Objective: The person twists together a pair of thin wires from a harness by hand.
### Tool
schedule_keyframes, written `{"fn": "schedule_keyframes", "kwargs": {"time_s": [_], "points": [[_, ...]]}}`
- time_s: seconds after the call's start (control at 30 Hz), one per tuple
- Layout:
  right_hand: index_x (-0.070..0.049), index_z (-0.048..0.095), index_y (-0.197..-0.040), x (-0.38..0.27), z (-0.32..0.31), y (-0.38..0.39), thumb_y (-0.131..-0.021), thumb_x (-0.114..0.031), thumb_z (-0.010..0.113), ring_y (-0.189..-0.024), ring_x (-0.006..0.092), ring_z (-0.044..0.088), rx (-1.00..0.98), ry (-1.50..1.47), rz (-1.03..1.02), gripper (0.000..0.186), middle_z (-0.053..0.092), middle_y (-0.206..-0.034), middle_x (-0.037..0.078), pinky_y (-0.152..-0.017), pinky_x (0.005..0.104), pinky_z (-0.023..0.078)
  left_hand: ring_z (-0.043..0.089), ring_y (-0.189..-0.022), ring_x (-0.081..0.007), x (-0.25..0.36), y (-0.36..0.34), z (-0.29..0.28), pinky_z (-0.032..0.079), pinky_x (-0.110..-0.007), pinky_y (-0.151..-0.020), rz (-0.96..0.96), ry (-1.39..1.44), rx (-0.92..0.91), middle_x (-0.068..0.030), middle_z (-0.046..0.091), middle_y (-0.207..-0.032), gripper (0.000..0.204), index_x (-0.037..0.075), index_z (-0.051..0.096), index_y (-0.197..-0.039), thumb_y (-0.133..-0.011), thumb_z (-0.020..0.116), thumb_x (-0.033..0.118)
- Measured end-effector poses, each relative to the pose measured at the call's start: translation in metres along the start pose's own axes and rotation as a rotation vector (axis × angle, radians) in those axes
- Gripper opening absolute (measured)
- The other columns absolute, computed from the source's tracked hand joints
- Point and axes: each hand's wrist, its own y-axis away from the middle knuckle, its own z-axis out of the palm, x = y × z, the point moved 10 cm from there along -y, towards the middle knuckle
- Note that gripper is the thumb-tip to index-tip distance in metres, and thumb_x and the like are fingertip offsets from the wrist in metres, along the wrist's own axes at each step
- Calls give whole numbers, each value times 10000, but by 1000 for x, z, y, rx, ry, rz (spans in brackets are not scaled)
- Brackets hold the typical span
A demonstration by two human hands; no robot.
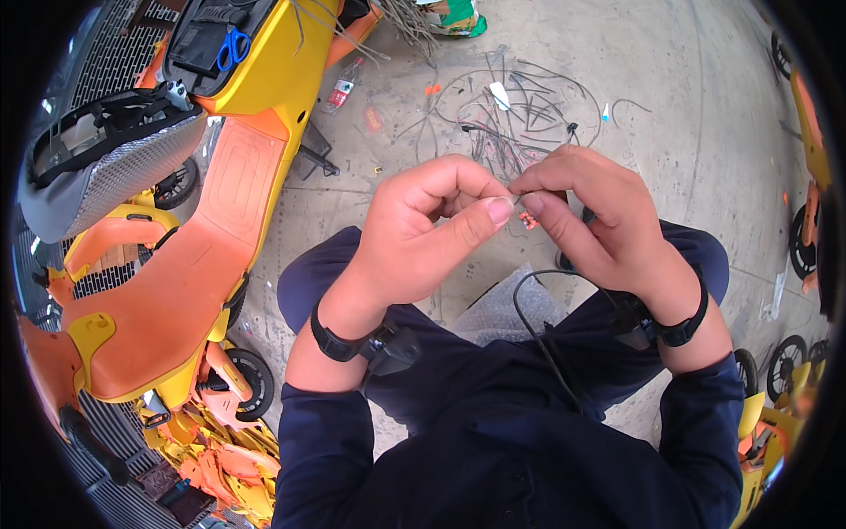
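Note:
My left hand (421, 231) is closed in a pinch on a thin grey wire (515, 201) in front of my chest. My right hand (610, 227) is closed on the same wire, its fingertips almost touching those of my left. A small red piece (529, 219), too small to make out clearly, hangs just below the fingertips by my right thumb. Between my knees lies some bubble wrap (498, 309) under a black cable (529, 322).
A yellow-and-orange scooter (229, 176) stands at the left, with blue scissors (233, 50) on it and yellow-and-orange panels (220, 458) piled nearby. Loose wires (520, 106) and a plastic bottle (342, 88) lie on the floor (670, 141) ahead. More scooters (784, 370) stand at the right.

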Motion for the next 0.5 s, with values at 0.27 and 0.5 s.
{"fn": "schedule_keyframes", "kwargs": {"time_s": [0.27,0.5], "points": [[-30,659,-910,22,13,12,-886,-42,614,-608,79,539,-155,-436,366,53,597,-739,31,-568,238,417,407,-630,5,5,0,-4,329,-172,-561,13,23,17,73,532,-722,102,18,624,-915,-904,652,116],[-1,651,-926,28,23,17,-917,-45,587,-643,55,555,-116,-772,531,79,612,-756,9,-580,206,424,495,-667,-33,8,-4,-5,400,-183,-586,152,-34,95,15,578,-792,114,15,613,-964,-895,654,96]]}}
